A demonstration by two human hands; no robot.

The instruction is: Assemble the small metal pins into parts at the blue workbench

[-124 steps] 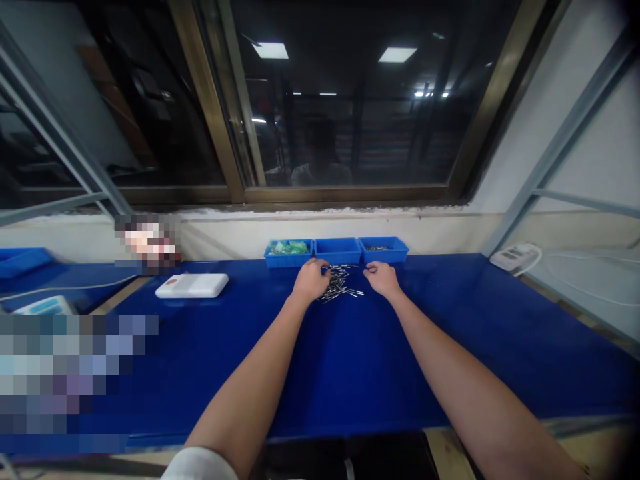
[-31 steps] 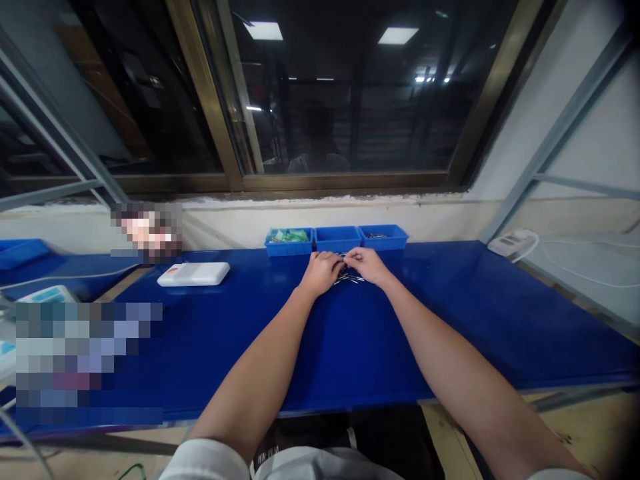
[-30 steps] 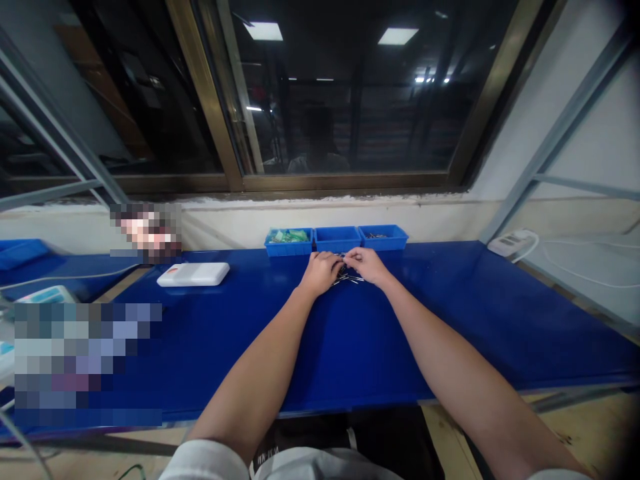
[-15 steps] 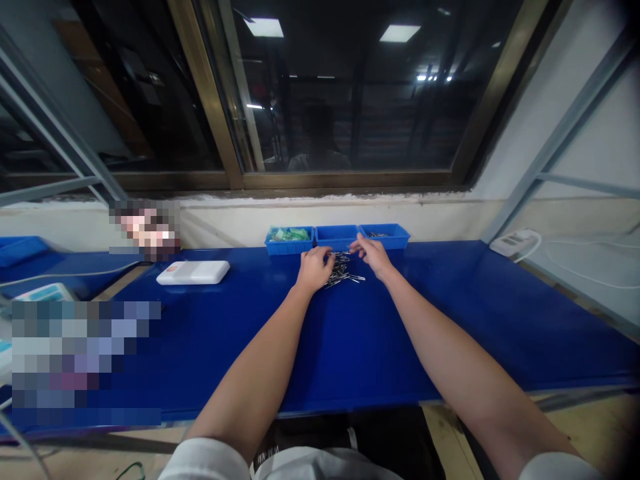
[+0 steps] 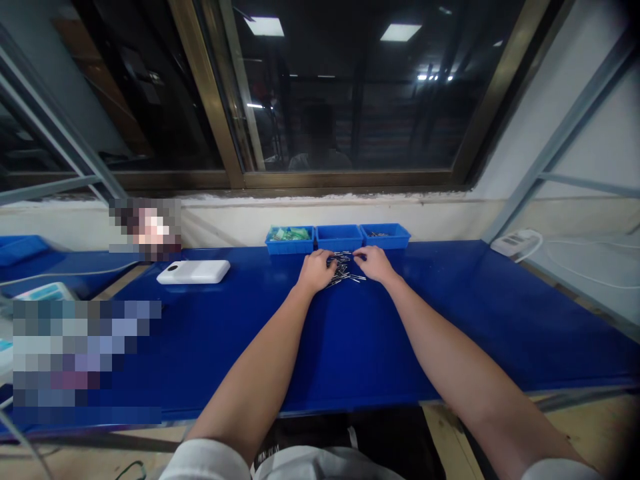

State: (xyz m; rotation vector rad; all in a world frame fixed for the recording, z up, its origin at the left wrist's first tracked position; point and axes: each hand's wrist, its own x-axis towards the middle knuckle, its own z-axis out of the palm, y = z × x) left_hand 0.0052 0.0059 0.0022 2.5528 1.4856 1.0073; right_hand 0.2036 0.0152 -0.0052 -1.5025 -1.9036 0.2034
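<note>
A loose pile of thin metal pins [image 5: 343, 268] is spread on the blue counter [image 5: 350, 347], in front of the row of bins and between the two hands. Its left edge is partly covered by the left hand [image 5: 317, 269], whose fingers are bent over the pins; whether any pin is pinched there cannot be told. By the pile's right edge the right hand [image 5: 375, 263] is held with curled fingers and the thumb brought near them; whether a pin is gripped is too small to be made out.

Just behind, three blue bins are lined up along the wall [image 5: 440, 220]. Green and clear packets are held in the left bin [image 5: 290, 248], and metal pieces in the right bin [image 5: 397, 244]; the middle bin [image 5: 339, 230] is set between them. Well to the left, a white device [image 5: 195, 272] is laid flat. At the far right, a white power strip [image 5: 515, 243] is placed near the metal frame [image 5: 565, 133]. Above, lights are reflected in the dark window [image 5: 360, 127].
</note>
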